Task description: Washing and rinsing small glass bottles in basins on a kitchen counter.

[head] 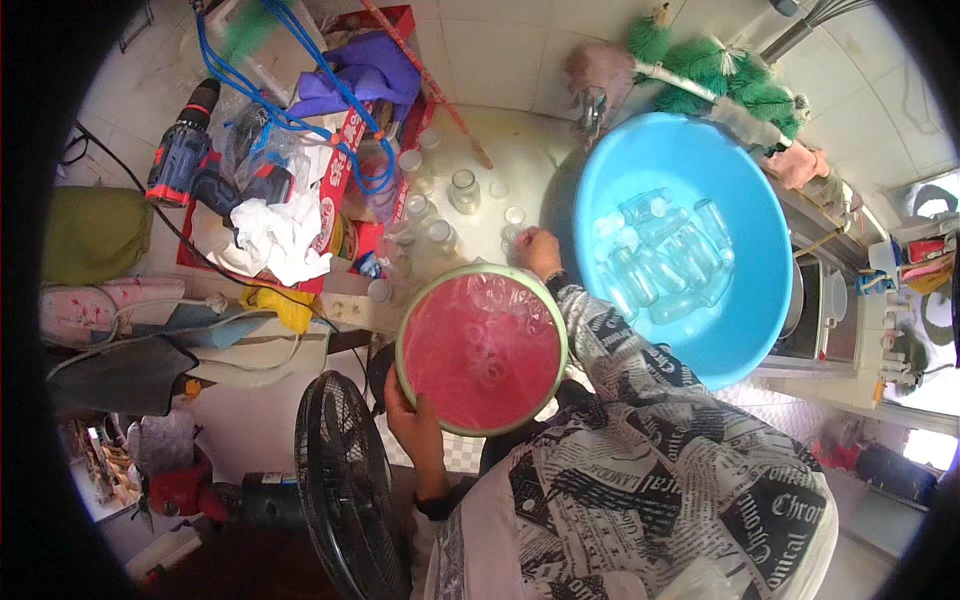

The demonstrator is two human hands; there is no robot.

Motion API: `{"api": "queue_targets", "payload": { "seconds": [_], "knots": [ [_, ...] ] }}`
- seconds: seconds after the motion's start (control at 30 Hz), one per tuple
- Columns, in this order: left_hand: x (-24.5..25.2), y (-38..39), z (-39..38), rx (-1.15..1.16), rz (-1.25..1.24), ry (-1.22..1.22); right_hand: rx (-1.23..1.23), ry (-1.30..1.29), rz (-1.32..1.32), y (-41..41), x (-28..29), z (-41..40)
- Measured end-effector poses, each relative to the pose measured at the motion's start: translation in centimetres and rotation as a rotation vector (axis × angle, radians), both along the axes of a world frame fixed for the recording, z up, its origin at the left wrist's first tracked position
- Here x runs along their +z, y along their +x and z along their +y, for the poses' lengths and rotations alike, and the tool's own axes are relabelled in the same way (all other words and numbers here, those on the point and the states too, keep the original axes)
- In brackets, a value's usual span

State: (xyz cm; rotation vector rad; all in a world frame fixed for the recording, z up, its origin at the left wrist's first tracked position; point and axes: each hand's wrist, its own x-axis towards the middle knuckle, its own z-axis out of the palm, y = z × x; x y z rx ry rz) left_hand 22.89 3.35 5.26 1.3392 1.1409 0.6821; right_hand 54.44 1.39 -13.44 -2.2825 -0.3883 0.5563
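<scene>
My left hand (pixel 417 431) grips the near-left side of a round pink basin with a pale green rim (pixel 556 386). The basin is held in front of my body, at the edge of the counter. Clear shiny items (pixel 501 291) show inside its far side; I cannot tell exactly what they are. Beyond the rim, my right hand (pixel 541 253) has its fingers around a small clear glass bottle (pixel 511 238) standing on the counter. An open glass bottle (pixel 464 192) stands farther back, and several capped bottles (pixel 441 234) are grouped to its left.
A large blue plastic tub (pixel 757 330) at right holds several glass bottles (pixel 664 251). At left are a red box (pixel 330 217) with crumpled tissue (pixel 283 232) and a cordless drill (pixel 182 150). A black fan (pixel 345 480) stands near my left arm. Green bottle brushes (pixel 705 75) lie behind the tub.
</scene>
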Motion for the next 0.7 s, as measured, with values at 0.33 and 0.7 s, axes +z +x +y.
{"api": "queue_targets", "payload": {
  "seconds": [0.33,0.7],
  "knots": [
    [-1.1,1.4,-1.1,0.032,-0.039,0.125,0.251,0.759,0.851,2.5,15.5,-4.9],
    [1.1,4.3,-0.7,-0.019,0.44,0.624,0.471,1.039,1.145,-1.4,24.6,-10.2]
  ]
}}
